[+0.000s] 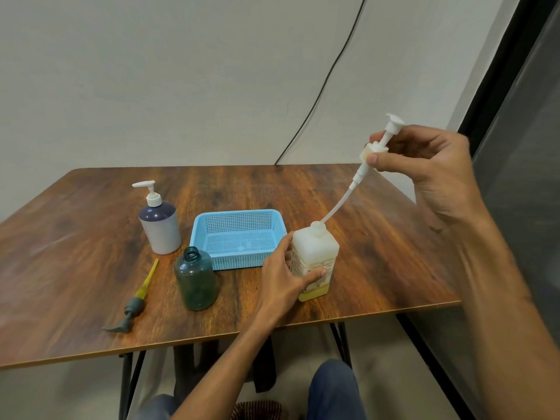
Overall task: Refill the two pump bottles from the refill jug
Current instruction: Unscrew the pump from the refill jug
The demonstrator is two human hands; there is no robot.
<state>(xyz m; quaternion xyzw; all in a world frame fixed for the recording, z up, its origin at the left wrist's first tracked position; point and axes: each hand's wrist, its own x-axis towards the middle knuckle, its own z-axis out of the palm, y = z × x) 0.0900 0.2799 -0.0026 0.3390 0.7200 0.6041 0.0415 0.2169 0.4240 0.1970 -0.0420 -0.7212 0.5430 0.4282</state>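
Person seated at a brown wood-grain table (pixel 75 237), knees in blue trousers (pixel 333 389) below its near edge.

The left hand (pixel 285 277) wraps round a white translucent square plastic refill jug (pixel 315 247), with the thumb up the near-left face and the fingertips curled onto the labelled front. The jug stands upright near the front edge, right of centre. A shallow layer of yellow liquid shows at its base.

The right hand (pixel 433 171) is raised above and to the right of the jug. Its thumb and fingers pinch the collar of a white plastic pump head (pixel 375 147), which is tilted with the nozzle uppermost. Its long pale dip tube (pixel 336 207) curves down to the jug's neck; how far it reaches inside cannot be told.

A light blue perforated plastic basket (pixel 239 214) sits just left of and behind the jug. Left of the basket stands a round white pump bottle with a dark top (pixel 160 228), upright, with a white pump fitted. In front of it is a dark green translucent round bottle (pixel 197 280), upright, its neck open. Left of that, a grey pump head with a yellow dip tube (pixel 133 310) lies flat, nozzle toward the near edge, apart from the bottle.

A black cable (pixel 327 77) runs down the pale wall to the table's far edge.
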